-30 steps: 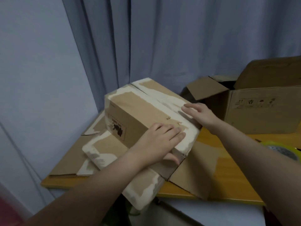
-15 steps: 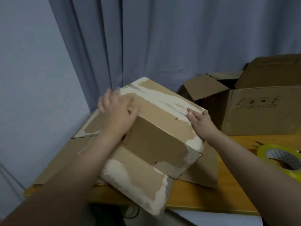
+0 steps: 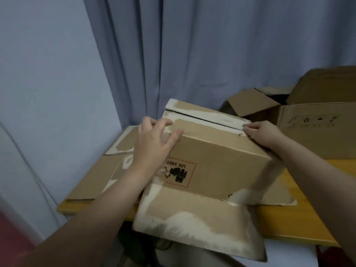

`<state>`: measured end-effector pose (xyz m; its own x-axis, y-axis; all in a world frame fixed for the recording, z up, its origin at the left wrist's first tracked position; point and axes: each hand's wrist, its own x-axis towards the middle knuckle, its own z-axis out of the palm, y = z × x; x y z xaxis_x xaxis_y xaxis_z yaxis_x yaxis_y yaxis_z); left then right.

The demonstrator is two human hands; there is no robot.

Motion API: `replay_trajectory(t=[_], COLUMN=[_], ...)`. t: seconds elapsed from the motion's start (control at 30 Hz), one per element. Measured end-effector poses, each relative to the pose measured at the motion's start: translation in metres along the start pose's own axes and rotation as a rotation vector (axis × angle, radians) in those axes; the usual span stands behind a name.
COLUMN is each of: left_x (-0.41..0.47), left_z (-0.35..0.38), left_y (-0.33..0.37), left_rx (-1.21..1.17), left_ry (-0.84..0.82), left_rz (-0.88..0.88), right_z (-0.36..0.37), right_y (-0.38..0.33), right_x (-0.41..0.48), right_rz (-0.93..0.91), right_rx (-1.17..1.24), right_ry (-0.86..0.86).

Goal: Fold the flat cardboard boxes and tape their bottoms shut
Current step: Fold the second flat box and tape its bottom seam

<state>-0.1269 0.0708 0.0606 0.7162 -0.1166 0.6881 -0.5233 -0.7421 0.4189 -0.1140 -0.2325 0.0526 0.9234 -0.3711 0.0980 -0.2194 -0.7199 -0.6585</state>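
A brown cardboard box [image 3: 217,160] with torn white patches stands upside down on the wooden table [image 3: 300,222], its two top flaps folded in with a dark gap between them. A printed "UN 3481" label faces me upside down. My left hand [image 3: 154,141] grips the box's upper left corner, fingers over the near flap. My right hand [image 3: 264,132] holds the upper right corner at the flap seam. A loose lower flap [image 3: 198,220] hangs over the table's front edge toward me.
A larger open cardboard box [image 3: 316,128] stands at the back right with its flaps up. Flat cardboard sheets [image 3: 96,176] lie on the table's left part under the box. A grey-blue curtain [image 3: 192,54] and a wall close off the back and left.
The box has been turned so its labelled side faces me. My left hand has slid to the upper left corner and my right to the upper right. The tape roll is out of view.
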Motion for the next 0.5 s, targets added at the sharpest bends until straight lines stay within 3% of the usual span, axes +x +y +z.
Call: replay_trajectory(t=[0.13, 0.2, 0.3, 0.4, 0.5], left_x=[-0.031, -0.033, -0.018, 0.002, 0.016], left_z=[0.004, 0.003, 0.012, 0.045, 0.085], left_y=[-0.020, -0.020, -0.001, 0.035, 0.067], left_rx=[0.070, 0.202, 0.368, 0.378, 0.350], left_ry=[-0.206, -0.273, -0.323, -0.628, -0.867], left_rz=[-0.223, -0.246, -0.094, 0.055, 0.063], right_z=[0.015, 0.020, 0.019, 0.022, 0.017], right_y=[-0.002, -0.006, -0.017, -0.024, -0.012], right_x=[-0.010, -0.011, -0.015, -0.024, -0.035], right_rz=[-0.070, -0.066, -0.053, -0.092, -0.099], right_rx=[-0.178, -0.283, -0.359, -0.292, 0.004], right_ry=[-0.144, -0.185, -0.233, -0.229, -0.152])
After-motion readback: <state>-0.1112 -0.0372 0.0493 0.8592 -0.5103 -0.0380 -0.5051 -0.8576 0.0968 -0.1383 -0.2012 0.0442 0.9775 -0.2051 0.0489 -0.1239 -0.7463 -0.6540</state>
